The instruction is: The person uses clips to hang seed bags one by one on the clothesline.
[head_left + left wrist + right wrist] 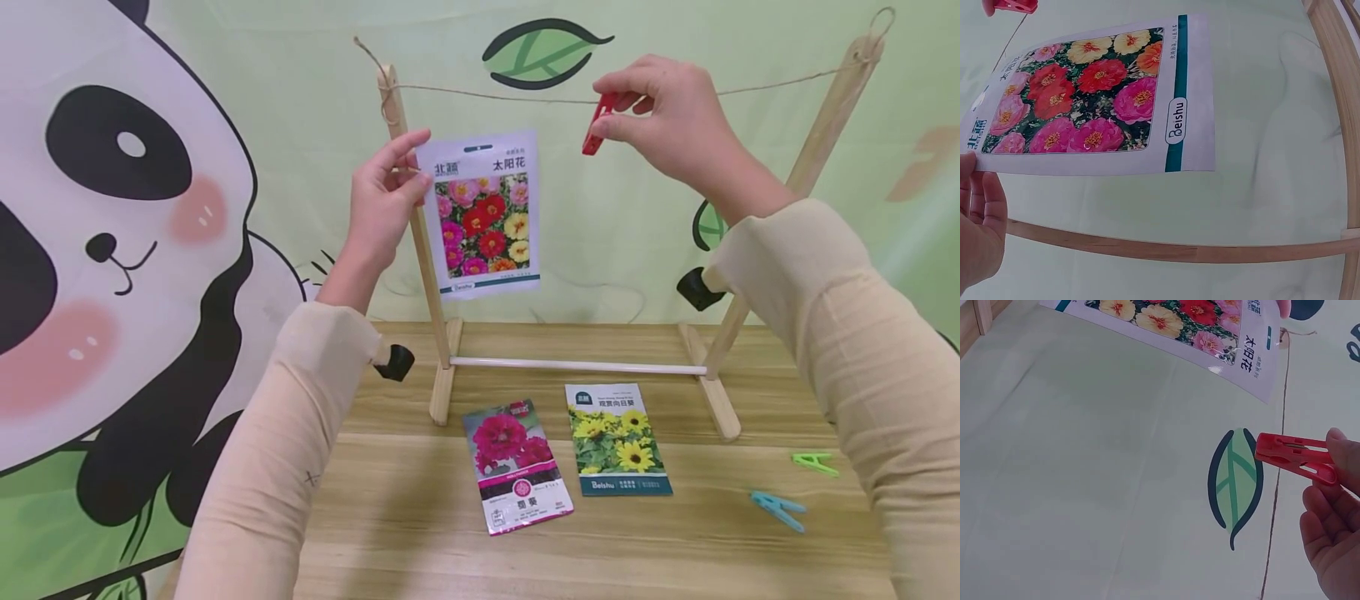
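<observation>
My left hand (382, 196) pinches the upper left edge of a white seed packet (487, 287) printed with red, pink and yellow flowers. The packet hangs upright just below the twine (480, 93), beside the left wooden post. In the left wrist view the packet (1191, 94) tilts, its corner between my thumb and fingers. My right hand (671, 117) pinches a red clothespin (598, 125) by its handle ends, near the twine and right of the packet. The right wrist view shows the clothespin (1294, 453) overlapping the twine, with no packet in its tips.
A wooden stand with a left post (429, 258), a right post (832, 125) and a white crossbar (577, 366) stands on the table (390, 533). Below it lie a magenta-flower packet (517, 467) and a sunflower packet (618, 437). A green clothespin (816, 462) and a blue clothespin (778, 508) lie at right.
</observation>
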`<state>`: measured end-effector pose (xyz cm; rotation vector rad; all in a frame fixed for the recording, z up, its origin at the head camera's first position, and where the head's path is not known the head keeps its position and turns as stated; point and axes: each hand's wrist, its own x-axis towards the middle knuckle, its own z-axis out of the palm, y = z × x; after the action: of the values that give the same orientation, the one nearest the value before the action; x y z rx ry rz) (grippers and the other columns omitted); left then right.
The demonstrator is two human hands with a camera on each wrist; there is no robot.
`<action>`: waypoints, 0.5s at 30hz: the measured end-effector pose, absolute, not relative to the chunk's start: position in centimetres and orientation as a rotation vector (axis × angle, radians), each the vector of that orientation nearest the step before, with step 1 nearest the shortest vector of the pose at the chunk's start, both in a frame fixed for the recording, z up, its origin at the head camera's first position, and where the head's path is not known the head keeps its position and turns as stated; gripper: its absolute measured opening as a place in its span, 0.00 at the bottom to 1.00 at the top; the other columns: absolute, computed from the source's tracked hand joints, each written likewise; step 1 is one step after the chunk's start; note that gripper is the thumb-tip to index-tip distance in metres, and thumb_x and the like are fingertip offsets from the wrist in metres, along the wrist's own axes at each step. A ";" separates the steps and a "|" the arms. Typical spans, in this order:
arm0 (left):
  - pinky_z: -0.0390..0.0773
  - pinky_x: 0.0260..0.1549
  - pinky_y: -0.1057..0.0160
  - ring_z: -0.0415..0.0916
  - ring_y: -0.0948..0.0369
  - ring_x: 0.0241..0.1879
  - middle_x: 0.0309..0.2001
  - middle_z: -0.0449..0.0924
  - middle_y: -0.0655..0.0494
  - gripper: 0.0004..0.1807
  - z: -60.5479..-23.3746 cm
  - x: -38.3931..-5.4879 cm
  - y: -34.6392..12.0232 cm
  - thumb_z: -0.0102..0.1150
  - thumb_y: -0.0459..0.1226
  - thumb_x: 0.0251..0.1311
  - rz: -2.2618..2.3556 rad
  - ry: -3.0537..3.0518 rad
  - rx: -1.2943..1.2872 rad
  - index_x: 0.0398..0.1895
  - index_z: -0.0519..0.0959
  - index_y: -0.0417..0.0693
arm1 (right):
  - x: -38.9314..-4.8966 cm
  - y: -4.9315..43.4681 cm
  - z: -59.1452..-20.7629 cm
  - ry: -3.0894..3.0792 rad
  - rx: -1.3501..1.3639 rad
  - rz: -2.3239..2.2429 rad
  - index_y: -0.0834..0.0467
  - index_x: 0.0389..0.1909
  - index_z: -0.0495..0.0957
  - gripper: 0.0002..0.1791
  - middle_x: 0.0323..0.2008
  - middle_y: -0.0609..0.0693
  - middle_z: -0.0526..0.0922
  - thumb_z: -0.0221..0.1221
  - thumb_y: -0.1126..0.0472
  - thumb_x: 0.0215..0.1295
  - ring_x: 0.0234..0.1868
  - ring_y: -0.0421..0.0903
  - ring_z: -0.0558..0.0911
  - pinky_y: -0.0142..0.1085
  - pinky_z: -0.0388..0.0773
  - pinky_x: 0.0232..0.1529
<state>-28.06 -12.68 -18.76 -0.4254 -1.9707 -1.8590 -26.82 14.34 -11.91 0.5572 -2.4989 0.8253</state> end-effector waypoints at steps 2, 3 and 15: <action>0.68 0.29 0.71 0.65 0.62 0.30 0.35 0.64 0.57 0.20 -18.7 -28.1 -12.7 0.49 0.26 0.57 -1.856 -1.972 -0.425 0.53 0.73 0.48 | -26.8 14.3 -11.9 -2.497 0.558 0.833 0.57 0.52 0.74 0.21 0.43 0.50 0.74 0.57 0.56 0.57 0.40 0.37 0.69 0.26 0.67 0.44; 0.69 0.29 0.71 0.65 0.62 0.30 0.35 0.64 0.56 0.20 -18.7 -28.0 -12.7 0.49 0.27 0.57 -1.852 -1.974 -0.425 0.53 0.73 0.49 | -26.9 14.3 -11.8 -2.494 0.560 0.838 0.57 0.52 0.74 0.21 0.42 0.49 0.74 0.57 0.56 0.56 0.40 0.37 0.69 0.26 0.67 0.43; 0.71 0.33 0.70 0.66 0.62 0.34 0.36 0.65 0.57 0.20 -18.3 -28.0 -12.5 0.49 0.27 0.58 -1.855 -1.979 -0.419 0.54 0.72 0.50 | -27.0 14.1 -11.4 -2.493 0.533 0.881 0.56 0.52 0.73 0.22 0.42 0.48 0.73 0.57 0.54 0.56 0.41 0.38 0.69 0.26 0.68 0.44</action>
<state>-27.96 -12.45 -18.33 -0.4192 -1.9793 -1.8551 -26.99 14.08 -11.41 0.5331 -2.4926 0.8808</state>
